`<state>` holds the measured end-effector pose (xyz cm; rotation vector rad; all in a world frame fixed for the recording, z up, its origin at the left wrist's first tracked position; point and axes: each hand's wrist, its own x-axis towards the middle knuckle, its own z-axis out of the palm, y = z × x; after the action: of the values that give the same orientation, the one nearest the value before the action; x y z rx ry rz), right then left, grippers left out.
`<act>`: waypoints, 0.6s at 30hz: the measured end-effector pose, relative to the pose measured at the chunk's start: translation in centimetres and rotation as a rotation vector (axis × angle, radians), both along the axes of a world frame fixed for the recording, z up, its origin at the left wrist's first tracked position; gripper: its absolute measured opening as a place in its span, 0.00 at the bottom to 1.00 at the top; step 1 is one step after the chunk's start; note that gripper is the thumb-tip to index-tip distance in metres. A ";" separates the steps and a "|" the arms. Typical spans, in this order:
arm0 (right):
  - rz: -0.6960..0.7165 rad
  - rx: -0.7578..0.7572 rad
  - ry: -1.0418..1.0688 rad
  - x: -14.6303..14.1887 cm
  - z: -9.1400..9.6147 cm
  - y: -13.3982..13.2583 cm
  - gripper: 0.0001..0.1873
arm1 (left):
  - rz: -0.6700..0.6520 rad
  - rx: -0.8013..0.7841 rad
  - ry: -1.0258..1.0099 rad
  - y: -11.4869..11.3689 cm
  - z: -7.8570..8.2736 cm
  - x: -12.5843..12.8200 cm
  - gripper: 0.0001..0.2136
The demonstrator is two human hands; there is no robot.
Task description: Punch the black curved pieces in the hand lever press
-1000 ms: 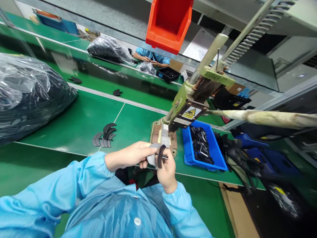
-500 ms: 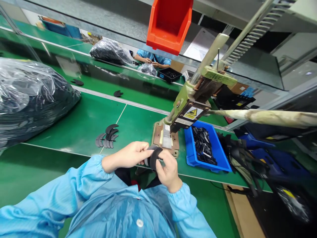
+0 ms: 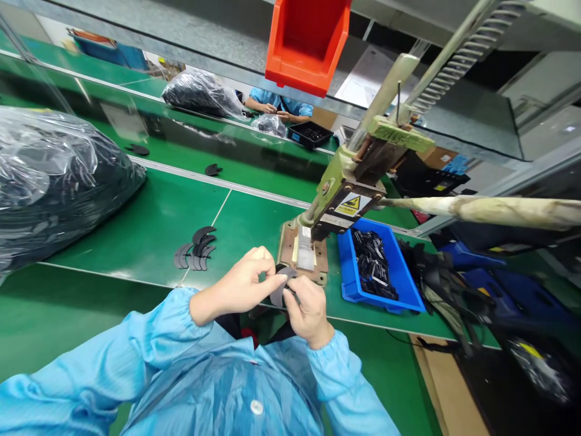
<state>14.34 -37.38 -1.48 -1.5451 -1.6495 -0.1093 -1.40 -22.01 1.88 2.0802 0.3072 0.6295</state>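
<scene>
Right now, looking down through the head camera, I am holding a dark crescent piece [image 3: 278, 289] between both hands, just above the near edge of the green table [image 3: 149, 224] and close in front of my chest. My left hand [image 3: 242, 284] is pinching it, thumb and forefinger closed on its upper end. My right hand [image 3: 308, 309] is gripping the lower end, fingers curled in and clamped on it. The two hands are touching around the piece. Whether a second small part is sitting between my fingertips, I cannot tell.

Just beyond my knuckles the hand press [image 3: 345, 194] is standing on its brown base plate [image 3: 288, 245], with its long taped lever [image 3: 490, 211] reaching out to my right. Neither hand is touching it. Beside the plate a blue bin [image 3: 347, 281] is holding many small dark parts [image 3: 372, 263].

To my left a small pile of crescents [image 3: 195, 248] is lying loose on the table, well apart from my hands, and further left a big clear bag [image 3: 54, 175] is bulging with dark pieces. An orange bin [image 3: 308, 42] is hanging overhead.

Across the far table another person's hands [image 3: 276, 110] are working beside a second bag [image 3: 197, 91] and a black tray [image 3: 310, 134].

As I judge it, the work is sitting somewhere in its middle: one piece is in my fingers and not yet put down anywhere, a handful is waiting loose, and the bag is looking far from used up.
</scene>
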 end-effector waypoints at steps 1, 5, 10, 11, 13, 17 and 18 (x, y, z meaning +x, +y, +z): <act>0.008 0.009 0.002 0.0 0.0 0.0 0.05 | -0.016 -0.081 0.019 0.1 -0.5 0.2 0.21; 0.045 0.033 0.020 0.1 0.0 -0.3 0.05 | -0.112 -0.370 0.110 0.3 -1.8 0.5 0.25; 0.043 0.023 0.041 0.0 -0.2 -0.1 0.04 | -0.041 -0.366 0.069 0.2 -1.6 0.3 0.21; 0.036 0.022 0.049 -0.1 -0.2 -0.1 0.04 | -0.012 -0.387 0.062 0.2 -1.5 0.3 0.19; 0.018 0.024 0.071 -0.1 -0.4 0.1 0.04 | 0.000 -0.528 0.066 0.0 -1.5 0.3 0.19; 0.014 0.007 0.105 0.2 -1.2 0.1 0.04 | -0.191 -0.827 0.150 0.0 -2.3 0.6 0.25; 0.005 0.000 0.114 0.5 -1.4 -0.1 0.05 | -0.213 -0.842 0.174 0.2 -2.6 0.7 0.26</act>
<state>14.82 -37.44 -2.92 -1.5192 -1.5638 -0.0189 -0.67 -21.78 -0.72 1.3238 0.3644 0.1347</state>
